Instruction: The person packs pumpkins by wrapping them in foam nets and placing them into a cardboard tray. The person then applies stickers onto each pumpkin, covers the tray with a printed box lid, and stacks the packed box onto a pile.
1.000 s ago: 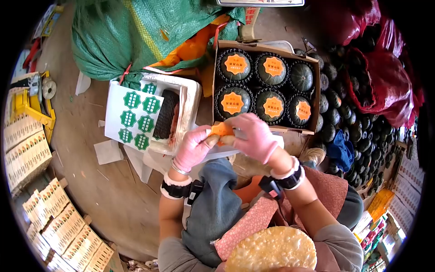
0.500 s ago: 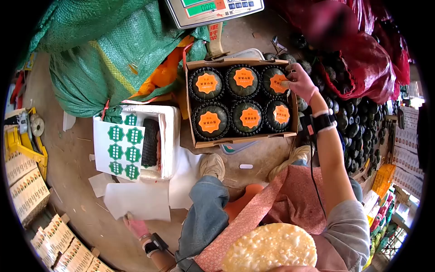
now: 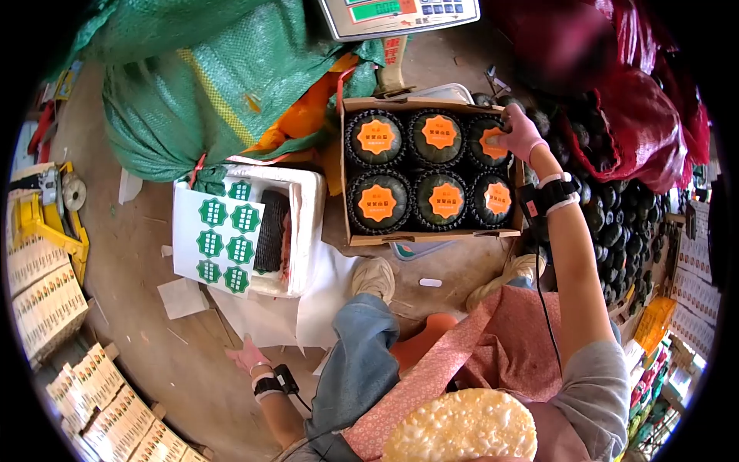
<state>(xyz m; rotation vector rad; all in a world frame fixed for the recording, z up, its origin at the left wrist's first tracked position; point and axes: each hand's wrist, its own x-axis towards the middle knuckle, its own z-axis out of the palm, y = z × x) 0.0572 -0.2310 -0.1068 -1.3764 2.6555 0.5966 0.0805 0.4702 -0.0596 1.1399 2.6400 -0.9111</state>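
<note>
In a cardboard box [image 3: 431,239] sit several dark green squashes in black netting, each bearing an orange label. My right hand [image 3: 520,135] reaches over the box's right wall, its fingers on the orange label [image 3: 493,144] of the top-right squash. Low on the left, my left hand [image 3: 248,357] is held above the floor with fingers apart and nothing in it. White paper [image 3: 262,317] lies just above it. A sheet of green labels [image 3: 223,239] rests on the white foam box [image 3: 308,223], beside black netting [image 3: 271,231].
A scale [image 3: 400,17] stands at the top. Green woven sacks [image 3: 215,92] fill the upper left, red mesh sacks [image 3: 647,115] the upper right. Loose squashes [image 3: 616,239] are piled at the right. Stacked printed cartons [image 3: 50,300] line the left edge.
The orange label left both hands' grasp and is now on the top-right squash. My left hand moved down-left and let go of the white paper. The view has shifted.
</note>
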